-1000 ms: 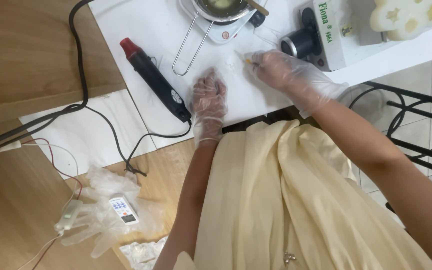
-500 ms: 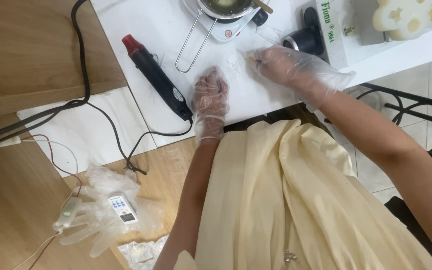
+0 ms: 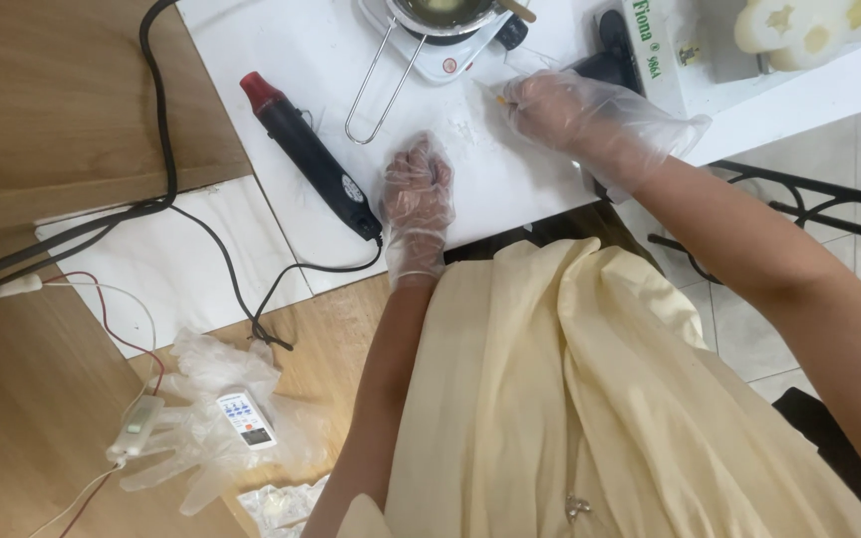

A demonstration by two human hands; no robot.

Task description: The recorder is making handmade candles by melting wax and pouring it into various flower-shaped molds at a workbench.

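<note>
Home craft workspace, melting pot (image 3: 445, 12), heat gun (image 3: 313, 154), wooden floor (image 3: 42, 90)

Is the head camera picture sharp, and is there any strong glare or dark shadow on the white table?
Head view: mostly sharp and evenly lit; the white table looks bright, nearly washed out, with only soft shadows under the left hand and right hand. The clear gloves blur the fingers' outlines; the heat gun stays crisp.

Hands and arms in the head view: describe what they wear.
Both the left hand and the right hand wear thin, clear, crinkled plastic gloves that end loosely at the wrists. The forearms are bare, with no sleeves, watch or bands showing.
</note>
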